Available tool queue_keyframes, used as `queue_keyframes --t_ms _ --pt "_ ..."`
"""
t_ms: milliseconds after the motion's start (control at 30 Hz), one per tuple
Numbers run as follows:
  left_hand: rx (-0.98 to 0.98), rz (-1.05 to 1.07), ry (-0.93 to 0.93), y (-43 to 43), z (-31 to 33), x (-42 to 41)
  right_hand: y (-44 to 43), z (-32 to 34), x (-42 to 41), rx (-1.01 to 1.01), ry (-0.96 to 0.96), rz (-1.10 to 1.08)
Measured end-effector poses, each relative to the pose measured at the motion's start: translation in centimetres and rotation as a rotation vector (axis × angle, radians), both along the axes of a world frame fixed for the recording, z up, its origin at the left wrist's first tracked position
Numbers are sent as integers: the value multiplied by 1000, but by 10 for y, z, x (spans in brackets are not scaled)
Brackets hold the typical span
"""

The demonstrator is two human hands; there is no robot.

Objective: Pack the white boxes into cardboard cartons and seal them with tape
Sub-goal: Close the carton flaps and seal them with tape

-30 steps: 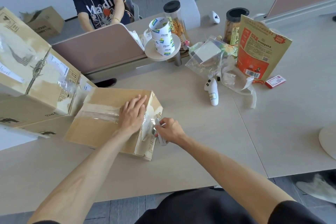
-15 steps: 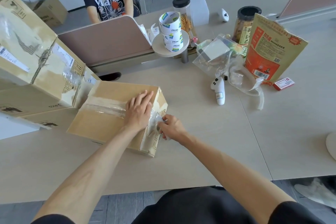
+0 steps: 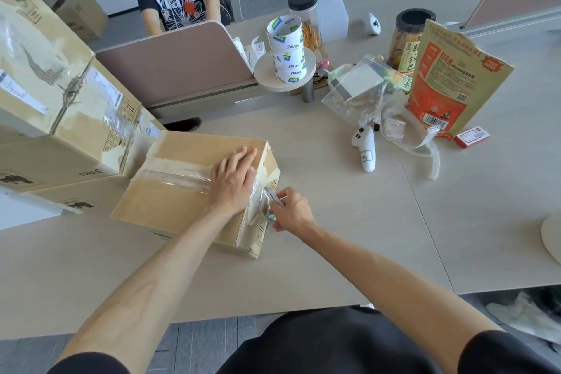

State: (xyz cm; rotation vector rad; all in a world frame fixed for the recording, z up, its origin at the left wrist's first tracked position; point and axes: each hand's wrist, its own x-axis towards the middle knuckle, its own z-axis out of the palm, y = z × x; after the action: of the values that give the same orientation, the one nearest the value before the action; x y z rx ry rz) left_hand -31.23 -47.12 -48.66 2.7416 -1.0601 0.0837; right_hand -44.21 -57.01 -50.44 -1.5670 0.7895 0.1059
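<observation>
left hand (image 3: 232,182): your fingers lay straight, flat on the tape (image 3: 176,176) atop the carton (image 3: 170,200).
right hand (image 3: 290,211): just right of it, you pinched a small white item (image 3: 275,198).

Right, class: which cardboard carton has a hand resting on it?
The small carton nearest the person: the left hand lies flat on its taped top. The larger stacked cartons to its left go untouched.

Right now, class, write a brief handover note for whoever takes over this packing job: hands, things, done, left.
Left hand: flat, pressing the carton top.
Right hand: pinches a small white item at the carton's right end; what it is, unclear.
Done: flaps closed, clear tape along the top seam and down that end.
Left: probably finish that end's tape. Spare tape rolls stand stacked beyond the carton.
</observation>
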Motion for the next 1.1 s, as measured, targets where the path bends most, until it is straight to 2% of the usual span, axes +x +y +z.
queue_keyframes --t_ms 467,867,1000,1100 --pt "-4 -7 12 0 2 -1 6 6 0 90 -73 -37" --pt "19 1 14 -1 2 -2 13 5 -26 104 -29 178" --pt "22 1 17 1 1 -3 -9 2 -31 73 -150 -81" --pt "17 7 13 1 2 -4 -38 -20 -32 -64 -149 -252"
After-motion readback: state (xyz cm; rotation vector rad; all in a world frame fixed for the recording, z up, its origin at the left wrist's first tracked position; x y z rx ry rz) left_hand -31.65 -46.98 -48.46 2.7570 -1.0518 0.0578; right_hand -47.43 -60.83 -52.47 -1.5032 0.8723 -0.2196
